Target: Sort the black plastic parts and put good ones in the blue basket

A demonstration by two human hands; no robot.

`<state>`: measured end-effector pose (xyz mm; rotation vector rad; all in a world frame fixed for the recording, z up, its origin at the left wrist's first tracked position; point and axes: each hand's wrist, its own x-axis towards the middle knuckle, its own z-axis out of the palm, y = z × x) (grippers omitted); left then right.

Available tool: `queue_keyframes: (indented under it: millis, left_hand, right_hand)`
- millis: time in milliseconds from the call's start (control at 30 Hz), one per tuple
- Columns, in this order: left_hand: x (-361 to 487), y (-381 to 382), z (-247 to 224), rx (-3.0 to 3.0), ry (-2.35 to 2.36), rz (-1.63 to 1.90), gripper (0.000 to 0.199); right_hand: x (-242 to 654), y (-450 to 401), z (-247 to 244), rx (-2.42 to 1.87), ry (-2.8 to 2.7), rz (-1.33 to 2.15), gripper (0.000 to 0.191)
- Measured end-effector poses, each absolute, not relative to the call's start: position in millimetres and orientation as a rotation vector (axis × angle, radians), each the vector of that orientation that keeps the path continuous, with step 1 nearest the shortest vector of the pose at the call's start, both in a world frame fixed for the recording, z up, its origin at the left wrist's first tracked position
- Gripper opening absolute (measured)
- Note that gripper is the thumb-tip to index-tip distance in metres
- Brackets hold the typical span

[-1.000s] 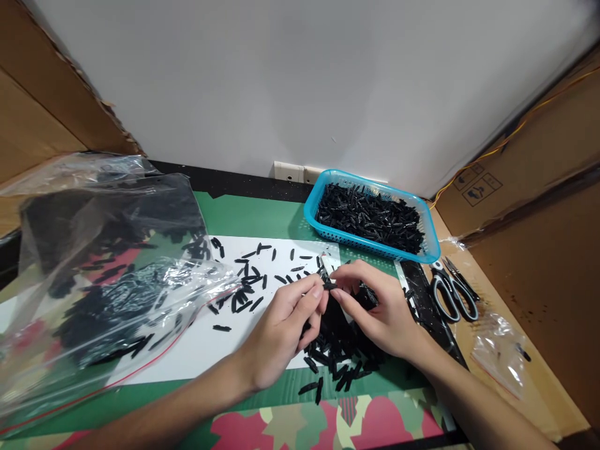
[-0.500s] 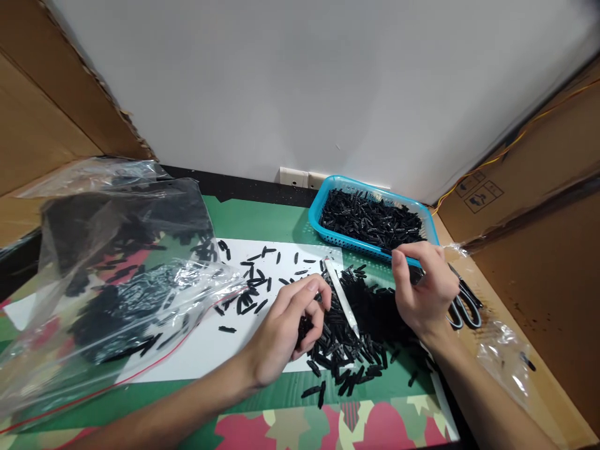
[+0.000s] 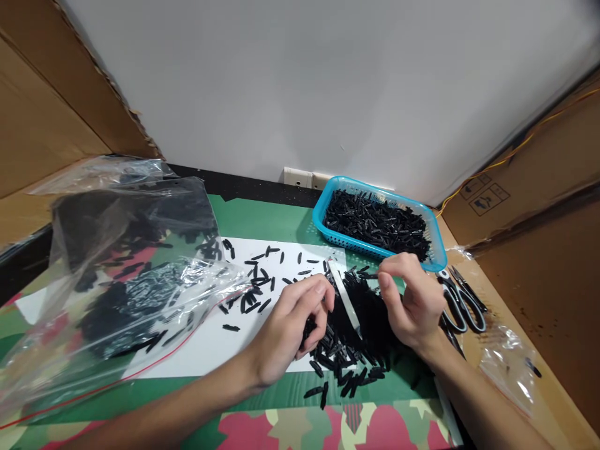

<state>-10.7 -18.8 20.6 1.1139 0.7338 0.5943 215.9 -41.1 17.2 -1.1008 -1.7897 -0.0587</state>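
My left hand (image 3: 295, 325) is curled over the left side of a pile of small black strips (image 3: 335, 350). Dark strips show inside its bent fingers. My right hand (image 3: 415, 303), thumb and forefinger pinched together, is above the right side of the pile. A thin black strip (image 3: 369, 275) sticks out leftward from its fingertips. Between the hands a white pen-like tool (image 3: 344, 298) with a pointed end lies on the pile. Behind the right hand stands a blue plastic basket (image 3: 320, 215) filled with similar black strips.
On the left lies a clear zip bag (image 3: 154, 294) with black strips inside. Loose strips (image 3: 255, 290) are scattered on white paper (image 3: 201, 353). Scissors (image 3: 462, 312) and a small clear bag (image 3: 509, 362) lie at right. Cardboard walls (image 3: 539, 219) stand at both sides.
My right hand has moved from the basket's front edge left and down toward the pile, still pinched. My left hand has barely moved. The view has shifted slightly, showing more of the scissors.
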Motion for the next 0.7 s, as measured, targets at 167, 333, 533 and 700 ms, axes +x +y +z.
queue_keyframes:
  millis: [167,333,533,700]
  left_hand:
    - [-10,-23,22,1.269,0.68,0.59,0.04]
    - [-9,-26,24,1.275,0.626,0.601,0.042]
    - [-10,-25,24,1.317,0.642,0.63,0.033]
    - [-10,-26,21,1.319,0.656,0.675,0.032]
  right_hand:
    - [190,-52,13,-1.018,-1.86,0.207,0.017]
    - [183,-55,12,-1.027,-1.828,0.31,0.015]
    - [186,-55,16,-0.972,-1.832,0.393,0.016]
    - [186,-54,15,-0.961,-1.837,0.401,0.017]
